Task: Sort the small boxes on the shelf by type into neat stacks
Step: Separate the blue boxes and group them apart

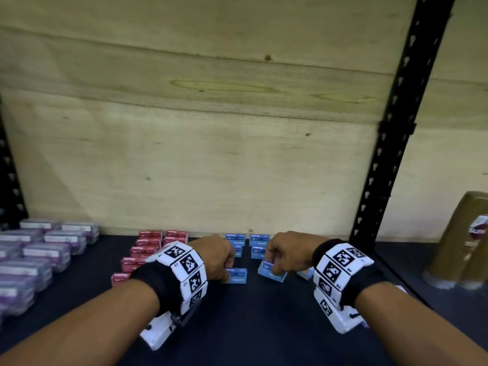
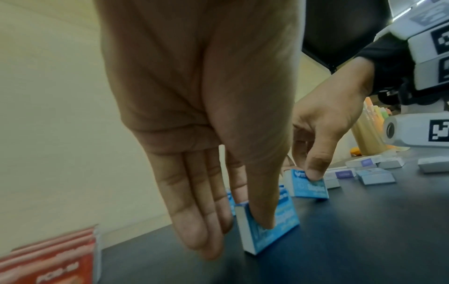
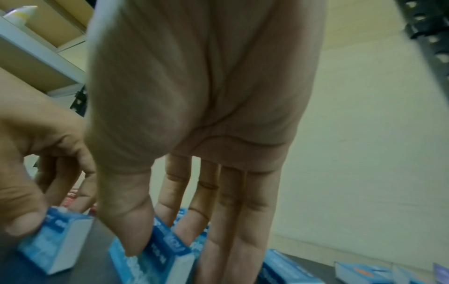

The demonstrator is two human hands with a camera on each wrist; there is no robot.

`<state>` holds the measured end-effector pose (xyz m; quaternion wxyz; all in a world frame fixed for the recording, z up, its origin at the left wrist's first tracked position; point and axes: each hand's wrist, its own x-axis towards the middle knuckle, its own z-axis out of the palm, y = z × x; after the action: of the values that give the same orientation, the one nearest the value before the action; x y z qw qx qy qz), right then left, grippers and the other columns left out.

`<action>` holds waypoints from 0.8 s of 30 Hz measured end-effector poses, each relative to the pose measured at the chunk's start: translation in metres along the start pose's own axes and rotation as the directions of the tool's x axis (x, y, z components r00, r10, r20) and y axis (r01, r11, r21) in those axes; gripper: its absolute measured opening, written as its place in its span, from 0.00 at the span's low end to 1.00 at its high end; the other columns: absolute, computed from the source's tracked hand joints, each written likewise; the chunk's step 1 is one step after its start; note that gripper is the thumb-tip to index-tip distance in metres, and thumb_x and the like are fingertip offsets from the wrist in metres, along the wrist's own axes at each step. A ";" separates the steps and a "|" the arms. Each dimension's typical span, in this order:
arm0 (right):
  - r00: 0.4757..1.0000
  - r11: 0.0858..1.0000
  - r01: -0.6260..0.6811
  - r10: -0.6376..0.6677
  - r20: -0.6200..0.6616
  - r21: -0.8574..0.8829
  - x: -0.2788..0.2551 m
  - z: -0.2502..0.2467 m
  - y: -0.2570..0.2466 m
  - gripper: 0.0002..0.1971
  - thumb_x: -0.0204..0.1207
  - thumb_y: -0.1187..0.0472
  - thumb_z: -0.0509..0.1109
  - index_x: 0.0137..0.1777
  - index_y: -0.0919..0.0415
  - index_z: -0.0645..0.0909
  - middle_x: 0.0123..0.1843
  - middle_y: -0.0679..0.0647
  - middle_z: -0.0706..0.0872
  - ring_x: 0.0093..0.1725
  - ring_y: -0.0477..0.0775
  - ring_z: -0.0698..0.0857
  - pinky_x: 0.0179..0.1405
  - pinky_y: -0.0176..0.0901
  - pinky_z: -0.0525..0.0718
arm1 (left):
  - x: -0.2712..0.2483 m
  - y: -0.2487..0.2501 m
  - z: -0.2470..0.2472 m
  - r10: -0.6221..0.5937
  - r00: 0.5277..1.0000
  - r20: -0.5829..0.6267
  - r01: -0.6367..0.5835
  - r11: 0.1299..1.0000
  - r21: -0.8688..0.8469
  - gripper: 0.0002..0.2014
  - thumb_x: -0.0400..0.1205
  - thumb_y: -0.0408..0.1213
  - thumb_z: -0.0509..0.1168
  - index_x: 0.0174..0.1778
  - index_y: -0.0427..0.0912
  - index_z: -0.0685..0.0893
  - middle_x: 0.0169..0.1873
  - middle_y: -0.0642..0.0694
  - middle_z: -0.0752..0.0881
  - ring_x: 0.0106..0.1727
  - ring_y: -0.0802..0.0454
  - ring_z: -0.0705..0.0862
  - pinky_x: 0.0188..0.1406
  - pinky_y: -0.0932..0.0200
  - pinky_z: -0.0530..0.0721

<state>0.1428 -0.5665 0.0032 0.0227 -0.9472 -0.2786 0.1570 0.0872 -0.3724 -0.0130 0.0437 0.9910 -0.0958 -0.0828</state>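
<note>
Your left hand (image 1: 215,256) pinches one small blue cardboard staple box (image 1: 237,276) on the dark shelf (image 1: 250,326); your right hand (image 1: 286,253) pinches another, tilted (image 1: 272,270). Lift each clear, square its edges, then set them on the blue stacks (image 1: 247,245) at the far wall, right of the red boxes (image 1: 148,247)

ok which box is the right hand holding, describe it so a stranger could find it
On the dark shelf, just right of the two blue stacks at the back wall. It is the blue staples box pinched by the right hand, tilted on an edge; the left hand's box lies flat.
</note>
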 end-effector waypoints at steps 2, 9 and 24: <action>1.000 1.000 0.005 -0.005 -0.007 -0.020 0.002 0.004 -0.003 0.14 0.77 0.55 0.75 0.62 0.52 0.83 0.55 0.49 0.85 0.50 0.50 0.82 0.49 0.40 0.77 | -0.002 -0.002 0.000 -0.012 1.000 0.003 0.012 0.999 0.029 0.11 0.78 0.44 0.73 0.53 0.47 0.83 0.45 0.51 0.80 0.45 0.50 0.80 0.42 0.59 0.75; 0.996 0.996 -0.072 0.075 0.048 -0.048 0.001 -0.001 -0.002 0.14 0.70 0.51 0.80 0.54 0.49 0.84 0.53 0.49 0.88 0.46 0.51 0.84 0.48 0.43 0.83 | -0.002 -0.003 0.001 -0.040 0.998 0.045 0.034 0.993 0.116 0.15 0.81 0.45 0.69 0.57 0.38 0.83 0.53 0.41 0.87 0.43 0.46 0.80 0.41 0.56 0.76; 0.990 0.991 -0.130 0.129 0.051 0.018 0.008 -0.005 -0.009 0.09 0.81 0.55 0.71 0.58 0.52 0.77 0.34 0.43 0.84 0.44 0.53 0.92 0.57 0.47 0.87 | 0.021 0.002 -0.011 -0.078 0.989 0.122 0.045 0.967 0.251 0.04 0.86 0.38 0.64 0.53 0.43 0.76 0.45 0.45 0.76 0.33 0.51 0.75 0.23 0.64 0.66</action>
<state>0.1462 -0.5542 0.0065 0.0156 -0.9588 -0.2153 0.1845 0.1095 -0.3778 -0.0052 -0.0893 0.9836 -0.0772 -0.1364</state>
